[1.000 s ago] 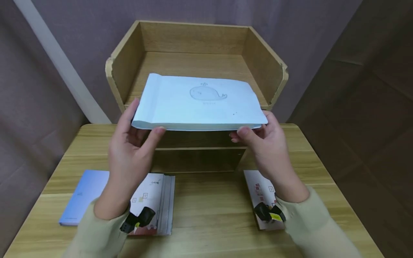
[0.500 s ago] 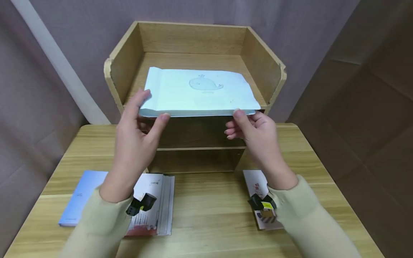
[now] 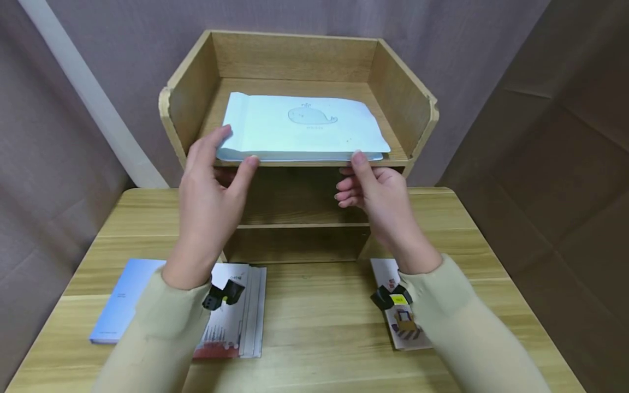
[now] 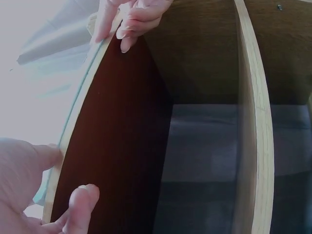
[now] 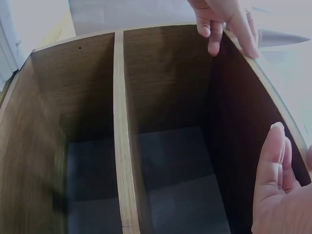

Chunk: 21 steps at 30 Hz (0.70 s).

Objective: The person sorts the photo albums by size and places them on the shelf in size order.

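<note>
A pale blue book (image 3: 265, 128) with a whale drawing on its cover lies flat on the top board of a wooden shelf (image 3: 295, 57), its page edges along the board's front edge. My left hand (image 3: 208, 202) is at the book's near left corner, thumb on the front edge and a finger along the left side. At the front right, my right hand (image 3: 388, 207) touches the book's edge with its thumb. Its other fingers are below the board, over the dark compartment. Both wrist views show fingers under the board, not wrapped round the book.
On the table (image 3: 304, 327), a blue book (image 3: 125, 300) and a stack of books (image 3: 245, 316) lie at the left, partly behind my left arm. Another book (image 3: 408, 325) lies at the right under my wrist. Raised panels border the top shelf on three sides.
The book has moved away from me and down onto the top board. Both hands followed it forward, and the right fingers have slipped from under the book to below the board.
</note>
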Tool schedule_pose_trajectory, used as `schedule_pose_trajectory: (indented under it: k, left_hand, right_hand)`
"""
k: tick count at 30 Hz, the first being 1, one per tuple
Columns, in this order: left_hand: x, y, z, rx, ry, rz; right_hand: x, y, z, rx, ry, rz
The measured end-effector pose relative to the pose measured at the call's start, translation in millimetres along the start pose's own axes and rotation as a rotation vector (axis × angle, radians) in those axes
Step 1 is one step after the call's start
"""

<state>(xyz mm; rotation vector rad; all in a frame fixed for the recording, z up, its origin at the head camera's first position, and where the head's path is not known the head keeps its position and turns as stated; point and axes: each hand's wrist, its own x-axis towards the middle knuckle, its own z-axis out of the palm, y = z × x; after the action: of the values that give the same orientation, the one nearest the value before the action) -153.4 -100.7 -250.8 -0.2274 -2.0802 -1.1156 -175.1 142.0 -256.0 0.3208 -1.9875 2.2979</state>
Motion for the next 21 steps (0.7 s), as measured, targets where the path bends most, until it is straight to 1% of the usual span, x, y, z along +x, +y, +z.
schedule_pose_trajectory:
  k: [11,14,17,20,21]
  left_hand:
    - [1.5,-2.0,2.4,0.002,0.022,0.003]
    - [0.1,-0.6,1.8,-0.021,0.015,0.002]
    - [-4.9,6.0,-1.2,-0.082,-0.001,0.006]
    - [-13.4,15.8,-6.3,-0.163,-0.005,0.066]
    - [-16.6,18.7,-7.9,-0.190,0.002,0.096]
  right_hand:
    - [4.5,1.4,-1.0,-0.026,0.011,-0.010]
    - [4.3,1.0,-1.5,-0.054,0.012,-0.010]
    - [2.5,2.0,-3.7,-0.125,-0.008,-0.028]
    - [-2.7,5.2,-9.7,-0.251,-0.065,-0.067]
    - [-5.1,6.9,-12.7,-0.298,-0.092,-0.084]
